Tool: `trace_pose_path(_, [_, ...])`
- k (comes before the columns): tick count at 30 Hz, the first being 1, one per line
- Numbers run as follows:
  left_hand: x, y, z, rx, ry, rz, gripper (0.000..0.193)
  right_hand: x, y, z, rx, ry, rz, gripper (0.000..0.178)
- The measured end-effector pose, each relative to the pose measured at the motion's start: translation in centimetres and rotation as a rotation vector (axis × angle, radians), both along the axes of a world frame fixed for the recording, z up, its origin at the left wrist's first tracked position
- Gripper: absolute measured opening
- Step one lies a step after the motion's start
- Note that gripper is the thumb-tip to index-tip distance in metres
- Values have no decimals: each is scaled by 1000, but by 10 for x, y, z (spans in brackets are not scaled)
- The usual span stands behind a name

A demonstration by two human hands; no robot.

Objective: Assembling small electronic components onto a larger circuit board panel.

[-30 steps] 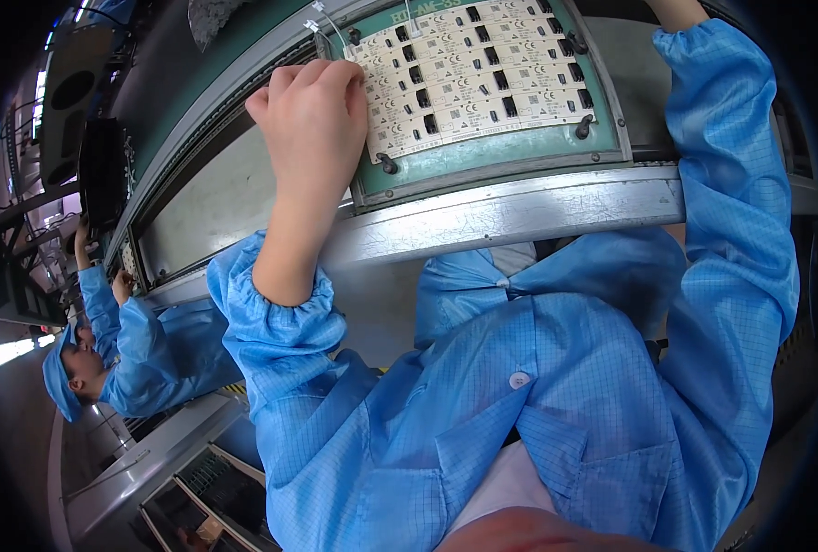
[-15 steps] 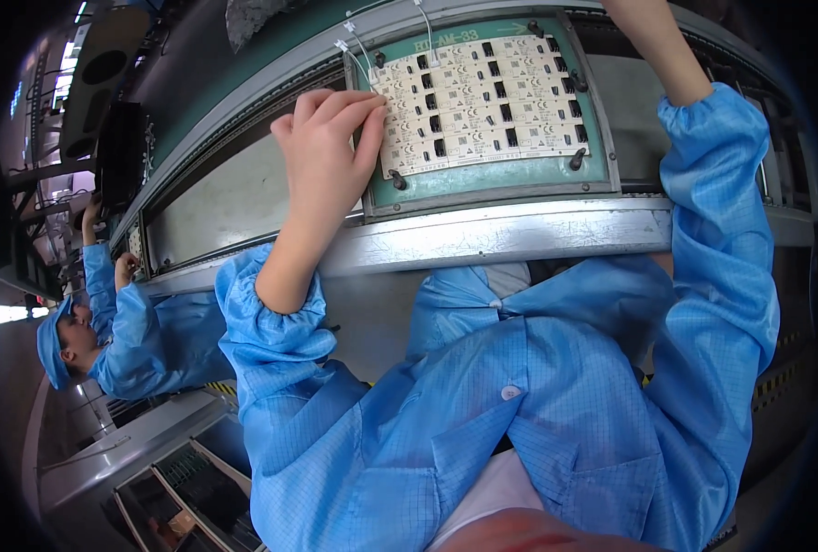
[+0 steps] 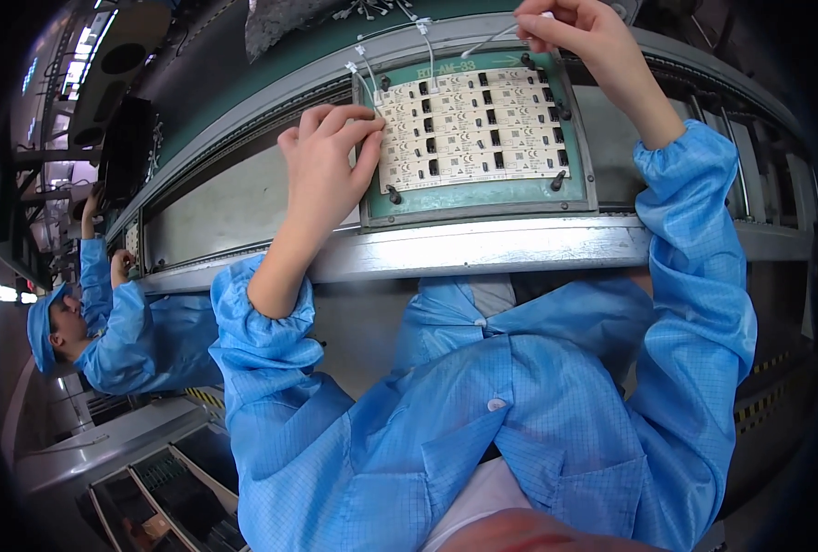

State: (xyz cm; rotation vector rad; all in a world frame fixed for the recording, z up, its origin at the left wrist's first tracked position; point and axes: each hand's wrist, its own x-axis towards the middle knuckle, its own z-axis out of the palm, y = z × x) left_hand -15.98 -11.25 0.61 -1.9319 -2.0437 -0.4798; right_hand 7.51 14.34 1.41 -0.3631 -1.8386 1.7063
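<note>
A panel of white circuit boards [image 3: 464, 138] with black parts lies on a green fixture plate [image 3: 483, 198]. At the panel's left edge, my left hand [image 3: 328, 161] is closed, its thumb and index fingertips pinched together. Whatever lies between these fingertips is hidden. My right hand [image 3: 579, 37] is closed above the plate's upper right edge, holding a short white cable [image 3: 490, 42] whose free end points left over the plate. More white cables, one a wire [image 3: 433, 63] at the panel's top edge and another wire [image 3: 369, 72] near my left fingertips, stick up from the panel.
The fixture sits on a conveyor with a metal front rail [image 3: 483, 248]. Beyond it lie several loose white cables [image 3: 372, 9] and a clear plastic bag [image 3: 285, 28]. Black posts [image 3: 557, 181] stand at the plate's corners. At left, a co-worker in blue [image 3: 142, 345] works along the same line.
My right hand has come back from beyond the top edge, now with a white cable in its fingers. My left hand stays at the panel's left edge. The whole view has shifted slightly.
</note>
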Motion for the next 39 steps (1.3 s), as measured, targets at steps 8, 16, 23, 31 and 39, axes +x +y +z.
trace_pose_path(8, [-105, 108, 7, 32, -298, -31, 15, -21, 1, -8, 639, -211, -237, 10])
trace_pose_path(16, [-117, 142, 0, -52, -125, -90, 13, -47, -15, -2, 1169, -337, -155, 17])
trace_pose_path(23, [-121, 124, -1, 58, -272, -125, 16, -72, -19, -14, 1061, -366, -50, 18])
trace_pose_path(31, [-45, 79, 56, 225, -515, 49, 11, -91, -17, -23, 968, -397, -128, 19])
trace_pose_path(39, [23, 66, 2, 211, 183, -319, 11, -53, 12, 22, 603, -336, -248, 15])
